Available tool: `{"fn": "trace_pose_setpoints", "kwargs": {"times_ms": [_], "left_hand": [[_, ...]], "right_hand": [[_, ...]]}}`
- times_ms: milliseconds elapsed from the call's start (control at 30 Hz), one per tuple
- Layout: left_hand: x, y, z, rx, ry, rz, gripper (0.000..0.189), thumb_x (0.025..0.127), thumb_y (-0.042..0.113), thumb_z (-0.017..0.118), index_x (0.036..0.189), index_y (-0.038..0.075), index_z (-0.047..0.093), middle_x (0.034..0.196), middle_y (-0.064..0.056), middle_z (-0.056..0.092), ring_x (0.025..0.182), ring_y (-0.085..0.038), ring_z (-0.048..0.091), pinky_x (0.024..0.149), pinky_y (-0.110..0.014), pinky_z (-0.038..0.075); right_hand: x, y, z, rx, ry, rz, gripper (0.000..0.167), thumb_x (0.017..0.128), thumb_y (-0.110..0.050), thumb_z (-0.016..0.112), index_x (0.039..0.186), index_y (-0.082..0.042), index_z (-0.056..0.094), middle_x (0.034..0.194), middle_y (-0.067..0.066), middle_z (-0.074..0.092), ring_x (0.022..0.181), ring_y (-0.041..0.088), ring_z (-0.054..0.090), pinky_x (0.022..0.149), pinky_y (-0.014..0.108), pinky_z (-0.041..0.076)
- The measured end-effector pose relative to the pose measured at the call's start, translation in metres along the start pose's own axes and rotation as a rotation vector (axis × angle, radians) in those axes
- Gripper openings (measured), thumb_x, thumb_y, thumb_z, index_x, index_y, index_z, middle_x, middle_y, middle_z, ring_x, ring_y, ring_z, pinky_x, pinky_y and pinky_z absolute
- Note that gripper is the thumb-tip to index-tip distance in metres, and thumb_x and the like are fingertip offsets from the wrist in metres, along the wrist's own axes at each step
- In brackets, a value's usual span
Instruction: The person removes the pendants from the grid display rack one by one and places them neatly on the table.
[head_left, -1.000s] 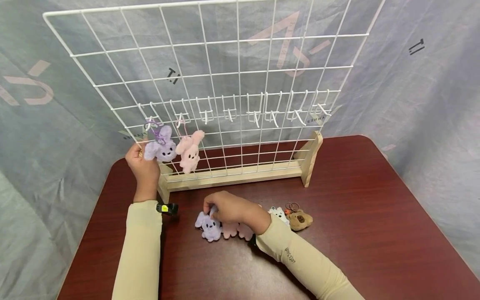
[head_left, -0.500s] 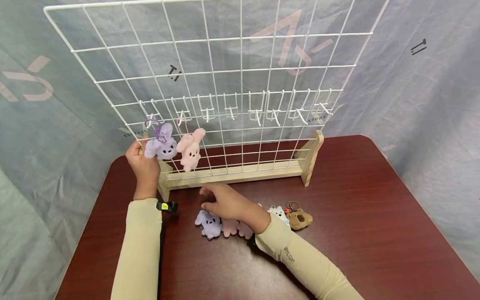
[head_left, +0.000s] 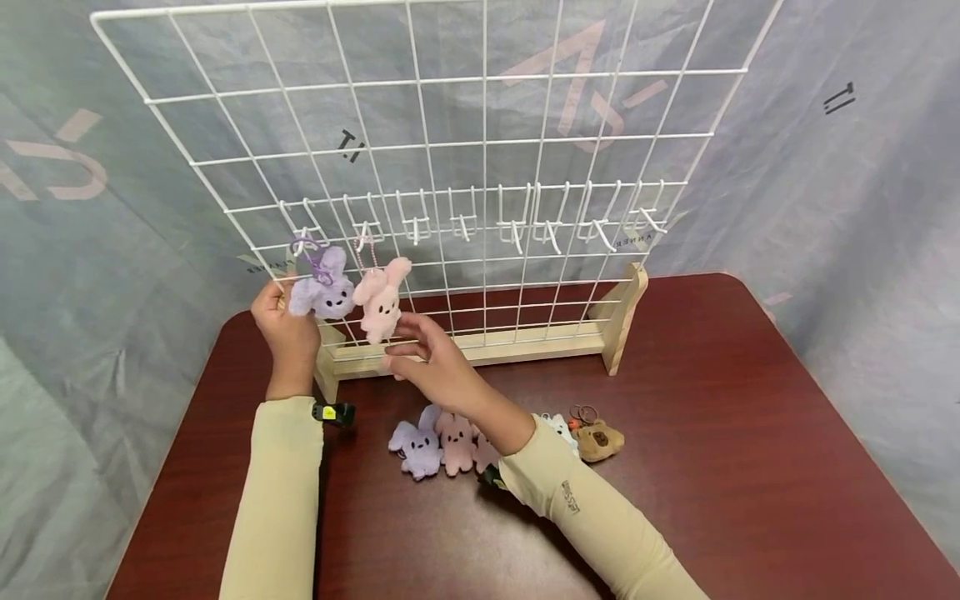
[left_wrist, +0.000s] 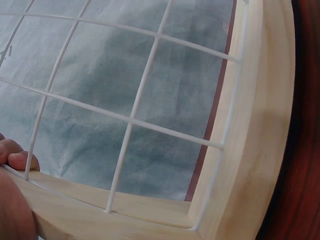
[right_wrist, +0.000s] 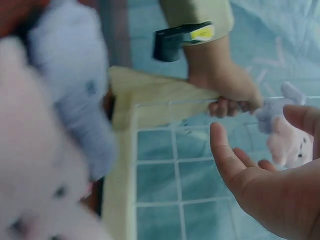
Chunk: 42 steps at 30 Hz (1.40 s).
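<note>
A pink plush bunny keychain (head_left: 381, 310) and a purple plush bunny keychain (head_left: 330, 296) hang from hooks at the left of a white wire grid rack (head_left: 454, 287). My left hand (head_left: 291, 333) grips the rack's left wooden upright (left_wrist: 265, 115); the left wrist view shows fingers and thumb on either side of the wood. Just below and right of the hanging pink bunny is my right hand (head_left: 442, 367), fingers spread and loosely bent, holding nothing. Whether its fingertips touch the bunny I cannot tell. On the table below lie another purple bunny (head_left: 418, 450) and a pink bunny (head_left: 456, 446).
Several bare white hooks (head_left: 512, 233) line the grid to the right. A white plush (head_left: 562, 429) and a brown plush keychain (head_left: 598, 440) lie on the red-brown table (head_left: 750, 433). My right forearm partly covers another pink plush (head_left: 483, 454). Grey cloth hangs behind.
My right hand has left the purple bunny on the table and risen to the hanging pink bunny. The left hand keeps its hold on the upright.
</note>
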<state>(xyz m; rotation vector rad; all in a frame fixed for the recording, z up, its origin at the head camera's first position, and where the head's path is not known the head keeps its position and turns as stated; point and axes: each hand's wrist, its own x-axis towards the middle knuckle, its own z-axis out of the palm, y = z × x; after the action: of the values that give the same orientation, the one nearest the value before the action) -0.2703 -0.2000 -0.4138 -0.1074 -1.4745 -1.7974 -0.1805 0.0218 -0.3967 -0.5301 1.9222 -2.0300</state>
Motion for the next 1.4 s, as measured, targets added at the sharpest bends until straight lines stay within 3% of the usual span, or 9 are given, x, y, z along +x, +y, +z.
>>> {"fn": "trace_pose_setpoints", "kwargs": {"times_ms": [133, 300, 467, 600, 767, 900, 1033, 1167, 1400], "left_hand": [[-0.002, -0.002, 0.001, 0.035, -0.004, 0.013, 0.039, 0.1, -0.005, 0.057, 0.07, 0.018, 0.068, 0.061, 0.011, 0.058, 0.055, 0.001, 0.052, 0.051, -0.013, 0.043], [-0.001, -0.001, 0.001, 0.054, 0.007, 0.023, 0.041, 0.1, -0.004, 0.057, 0.069, 0.02, 0.066, 0.06, 0.014, 0.056, 0.053, 0.003, 0.049, 0.051, -0.012, 0.04], [-0.001, 0.001, 0.002, 0.049, 0.005, 0.015, 0.042, 0.101, -0.004, 0.056, 0.07, 0.021, 0.067, 0.061, 0.014, 0.057, 0.054, 0.004, 0.05, 0.052, -0.011, 0.041], [-0.005, 0.013, 0.007, 0.053, -0.001, 0.013, 0.043, 0.1, -0.004, 0.055, 0.069, 0.022, 0.067, 0.061, 0.015, 0.057, 0.055, 0.004, 0.051, 0.053, -0.011, 0.041], [-0.009, 0.029, 0.013, 0.043, 0.001, 0.03, 0.042, 0.099, -0.005, 0.056, 0.068, 0.022, 0.067, 0.061, 0.016, 0.057, 0.057, 0.005, 0.051, 0.054, -0.011, 0.041], [-0.007, 0.024, 0.01, 0.053, 0.0, 0.044, 0.041, 0.099, -0.004, 0.056, 0.069, 0.022, 0.066, 0.061, 0.016, 0.057, 0.058, 0.004, 0.05, 0.055, -0.012, 0.04], [-0.003, 0.009, 0.003, 0.053, 0.017, 0.036, 0.04, 0.098, -0.004, 0.057, 0.068, 0.021, 0.067, 0.059, 0.015, 0.056, 0.056, 0.003, 0.049, 0.053, -0.013, 0.038], [0.001, -0.002, -0.002, 0.022, 0.017, 0.024, 0.038, 0.097, -0.005, 0.059, 0.069, 0.018, 0.069, 0.06, 0.012, 0.059, 0.056, 0.0, 0.05, 0.053, -0.014, 0.039], [0.0, -0.001, 0.001, 0.028, 0.0, 0.042, 0.04, 0.097, -0.006, 0.059, 0.067, 0.019, 0.066, 0.059, 0.014, 0.056, 0.054, 0.002, 0.048, 0.051, -0.013, 0.037]], "right_hand": [[0.009, -0.012, 0.005, 0.145, 0.005, 0.015, 0.065, 0.1, -0.005, 0.061, 0.158, -0.005, 0.032, 0.145, 0.025, 0.057, 0.109, 0.029, 0.071, 0.092, 0.051, 0.064], [0.015, -0.021, 0.007, 0.233, 0.015, 0.002, 0.059, 0.1, -0.005, 0.062, 0.154, -0.003, 0.037, 0.138, 0.023, 0.061, 0.102, 0.016, 0.069, 0.093, 0.054, 0.063], [0.019, -0.028, 0.009, 0.329, 0.082, -0.046, 0.03, 0.098, -0.001, 0.064, 0.125, -0.005, 0.053, 0.111, 0.005, 0.068, 0.089, 0.011, 0.072, 0.081, 0.036, 0.066], [0.019, -0.031, 0.009, 0.41, 0.08, -0.086, 0.026, 0.094, 0.009, 0.064, 0.107, -0.01, 0.052, 0.111, 0.011, 0.071, 0.086, 0.011, 0.077, 0.069, 0.026, 0.063], [0.015, -0.039, 0.008, 0.391, 0.009, -0.093, 0.054, 0.091, 0.013, 0.063, 0.141, -0.002, 0.05, 0.12, 0.018, 0.068, 0.088, 0.013, 0.076, 0.071, 0.03, 0.065], [0.01, -0.049, 0.005, 0.384, -0.09, -0.106, 0.074, 0.088, 0.015, 0.06, 0.157, -0.001, 0.041, 0.12, 0.017, 0.066, 0.088, 0.016, 0.077, 0.072, 0.032, 0.066], [0.003, -0.058, 0.004, 0.423, -0.227, -0.18, 0.079, 0.088, 0.017, 0.054, 0.162, 0.002, 0.032, 0.141, 0.042, 0.055, 0.089, 0.015, 0.079, 0.075, 0.03, 0.065], [-0.003, -0.066, 0.005, 0.456, -0.336, -0.249, 0.079, 0.089, 0.015, 0.051, 0.163, 0.006, 0.024, 0.152, 0.048, 0.039, 0.093, 0.017, 0.079, 0.08, 0.03, 0.065], [-0.016, -0.075, 0.006, 0.337, -0.265, -0.28, 0.063, 0.091, 0.016, 0.059, 0.151, 0.013, 0.04, 0.132, 0.04, 0.059, 0.098, 0.023, 0.08, 0.08, 0.04, 0.067]]}}
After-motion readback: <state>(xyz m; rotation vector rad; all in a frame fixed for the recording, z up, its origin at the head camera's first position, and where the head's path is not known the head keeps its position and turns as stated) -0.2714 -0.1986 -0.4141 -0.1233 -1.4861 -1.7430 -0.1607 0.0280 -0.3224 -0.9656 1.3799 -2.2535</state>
